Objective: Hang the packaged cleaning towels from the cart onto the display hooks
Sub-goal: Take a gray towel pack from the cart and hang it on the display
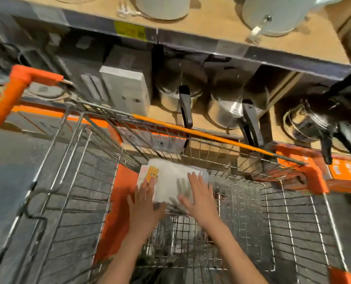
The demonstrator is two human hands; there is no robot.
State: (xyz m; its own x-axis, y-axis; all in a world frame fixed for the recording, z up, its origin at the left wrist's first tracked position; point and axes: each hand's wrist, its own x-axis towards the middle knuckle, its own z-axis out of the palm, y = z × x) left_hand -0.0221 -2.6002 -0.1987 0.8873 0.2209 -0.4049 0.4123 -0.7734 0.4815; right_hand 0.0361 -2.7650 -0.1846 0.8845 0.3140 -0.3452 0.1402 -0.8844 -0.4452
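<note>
Nearest the camera, two bare forearms reach down into the wire cart (293,212). The left hand (144,203) lies at the left end of the towel packs, fingers straight and loosely spread against the labelled end. The right hand (199,196) lies flat on top of the packs, fingers straight and slightly spread. Neither pinches or curls round anything that I can see.

The packaged cleaning towels (174,179) sit as a white stack on the cart's floor, against the far wall of the cart, with a yellow and white label at the left end.

The risk, as I judge it, is a poor hold: with both palms only pressing, the slick wrapping could slide and the stack could split, dropping packs back onto the mesh. A hang tab might also snag on the wire.

Beyond the cart, pots with black handles (185,107) stick out from the shelf (252,52); lifting the stack carelessly could knock them. No display hooks show here.
</note>
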